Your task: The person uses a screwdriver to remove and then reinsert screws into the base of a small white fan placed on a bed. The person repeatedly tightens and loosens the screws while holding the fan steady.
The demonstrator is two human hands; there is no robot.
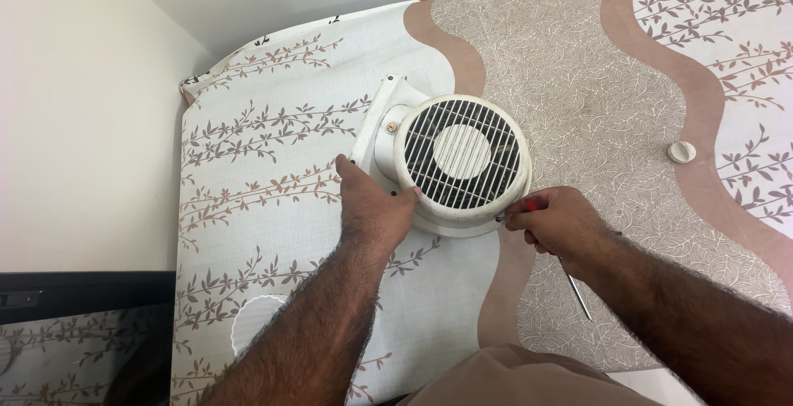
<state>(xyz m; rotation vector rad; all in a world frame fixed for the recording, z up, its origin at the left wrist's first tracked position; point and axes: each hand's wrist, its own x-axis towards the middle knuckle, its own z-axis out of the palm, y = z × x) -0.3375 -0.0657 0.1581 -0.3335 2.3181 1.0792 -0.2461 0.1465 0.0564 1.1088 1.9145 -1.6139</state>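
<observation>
— What do we have in front of us?

— We see a small white fan (pixel 450 162) lying on a bed (pixel 248 208) covered with a leaf-patterned sheet (pixel 595 100), its round grille (pixel 462 154) facing up at us. It sits near the middle of the view, with its flat mounting bracket (pixel 376 121) sticking out at about ten o'clock from the grille.

— And our hands?

— Our left hand (pixel 373 208) comes up from six o'clock and rests on the fan's housing at about eight o'clock of the grille. The fingers wrap over the rim, so we call that grip clamped on the fan, thumb toward the bracket side.

— The right one?

— Our right hand (pixel 557 224) sits at about four o'clock of the grille, touching the fan's lower edge. Its fingers are closed on a screwdriver (pixel 574 286): a bit of red handle shows between the fingertips near the fan, and the metal shaft runs out under the wrist toward five o'clock, lying over the sheet. We cannot tell which end meets the fan.

— Anything else around?

— A small white round cap (pixel 681 151) lies on the sheet at three o'clock, well apart from the fan. A pale wall (pixel 83 109) stands at nine o'clock, and a dark piece of furniture (pixel 83 290) shows at seven o'clock, beside the bed's edge.
</observation>
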